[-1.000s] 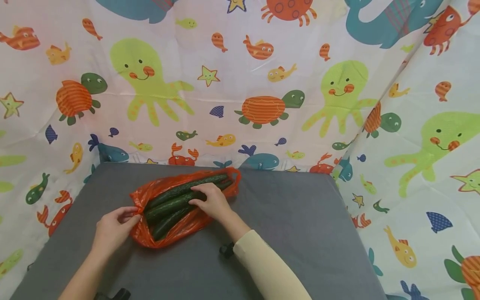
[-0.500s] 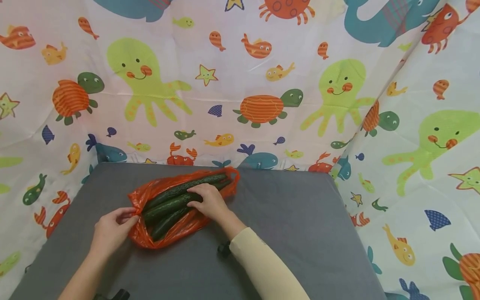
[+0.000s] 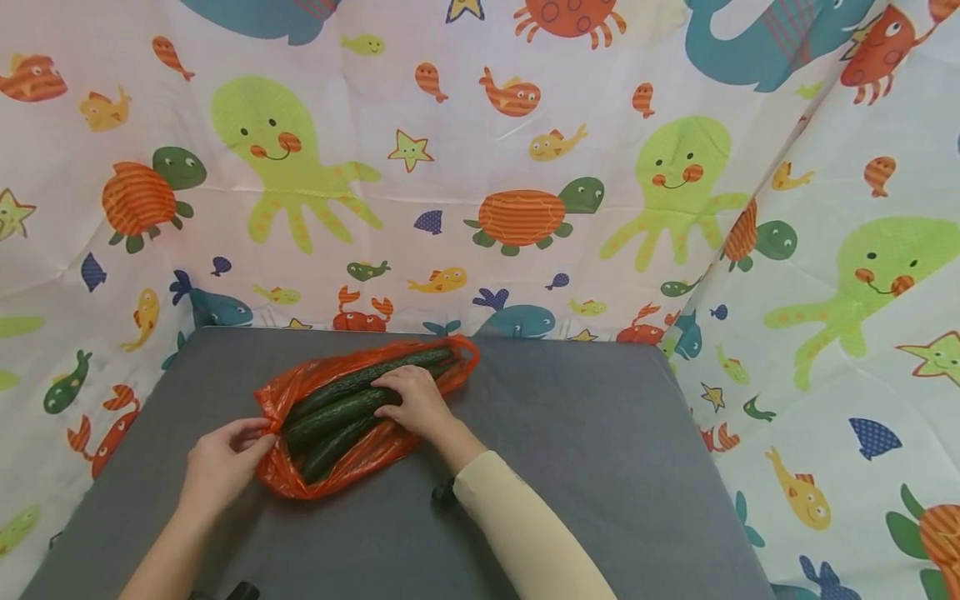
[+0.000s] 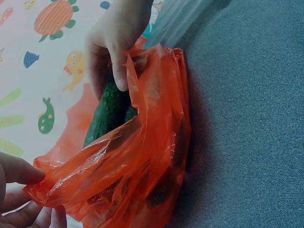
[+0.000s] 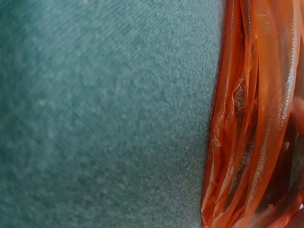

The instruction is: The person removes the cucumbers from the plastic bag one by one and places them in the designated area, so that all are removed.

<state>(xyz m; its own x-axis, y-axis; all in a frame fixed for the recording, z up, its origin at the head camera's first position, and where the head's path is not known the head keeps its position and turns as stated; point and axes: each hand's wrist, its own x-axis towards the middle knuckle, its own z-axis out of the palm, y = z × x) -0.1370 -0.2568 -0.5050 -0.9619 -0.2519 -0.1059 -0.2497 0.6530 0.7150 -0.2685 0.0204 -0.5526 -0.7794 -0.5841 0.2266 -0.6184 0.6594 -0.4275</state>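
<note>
Several long dark-green cucumbers lie side by side in a thin red plastic bag on the table. My left hand pinches the bag's gathered left end between thumb and fingers, which the left wrist view also shows. Reaching over from the front, my right hand holds a middle cucumber near its far half, with thumb and fingers on either side. In the left wrist view, that cucumber lies under the right hand. Only a sliver of the right fingers shows in the right wrist view, behind the bag.
Grey cloth covers the table. A white curtain printed with sea animals stands along the back and sides. Small black objects, partly hidden, show by the right sleeve and at the front edge. A bag handle loop sticks out at the right.
Both hands keep their places on the bag and the cucumber. The scene shifts slightly leftward in the head view; little else differs.
</note>
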